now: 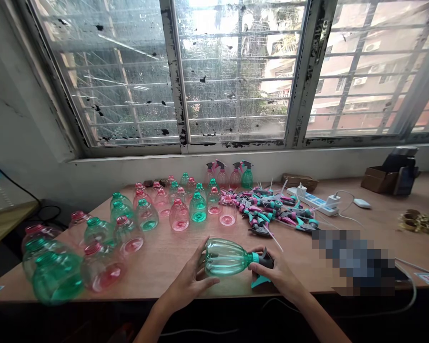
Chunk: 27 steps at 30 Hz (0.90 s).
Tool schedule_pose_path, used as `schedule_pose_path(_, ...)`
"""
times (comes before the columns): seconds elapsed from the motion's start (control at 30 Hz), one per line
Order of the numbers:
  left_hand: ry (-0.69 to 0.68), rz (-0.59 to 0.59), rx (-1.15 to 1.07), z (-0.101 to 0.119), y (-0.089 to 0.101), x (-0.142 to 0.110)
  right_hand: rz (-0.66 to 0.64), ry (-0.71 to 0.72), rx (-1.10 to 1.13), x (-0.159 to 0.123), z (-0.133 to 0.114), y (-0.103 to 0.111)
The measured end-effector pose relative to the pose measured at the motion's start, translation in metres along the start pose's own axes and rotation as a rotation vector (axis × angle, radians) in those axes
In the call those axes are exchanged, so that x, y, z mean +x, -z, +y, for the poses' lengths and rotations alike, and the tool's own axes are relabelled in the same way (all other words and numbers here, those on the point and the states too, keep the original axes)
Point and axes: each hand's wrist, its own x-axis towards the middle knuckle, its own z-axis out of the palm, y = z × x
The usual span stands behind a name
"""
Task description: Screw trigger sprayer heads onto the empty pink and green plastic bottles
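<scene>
A clear green spray bottle (226, 257) lies sideways in the air above the table's front edge, its base to the left. My left hand (193, 276) is wrapped around the base end, thumb below and fingers behind. At the other end, my right hand (277, 271) grips the black and teal trigger sprayer head (262, 259), which sits at the bottle's neck by a teal collar. Whether the collar is fully tightened cannot be seen. Beyond the hands is a pile of loose pink, teal and black sprayer heads (268, 207) with thin tubes.
Open pink bottles (179, 215) and green bottles (57, 278) stand across the table's left side. Several bottles with sprayers (235, 176) stand by the wall. A power strip (312, 201), a white charger (362, 204), a cardboard box (377, 178) and a blurred-out item (357, 262) are at right.
</scene>
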Motion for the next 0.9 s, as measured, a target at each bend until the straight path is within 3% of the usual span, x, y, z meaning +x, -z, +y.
schedule_pose_path(0.9, 0.007, -0.051, 0.069, 0.0011, 0.0028, 0.0013, -0.005, 0.012, -0.036, -0.002, -0.0062, -0.001)
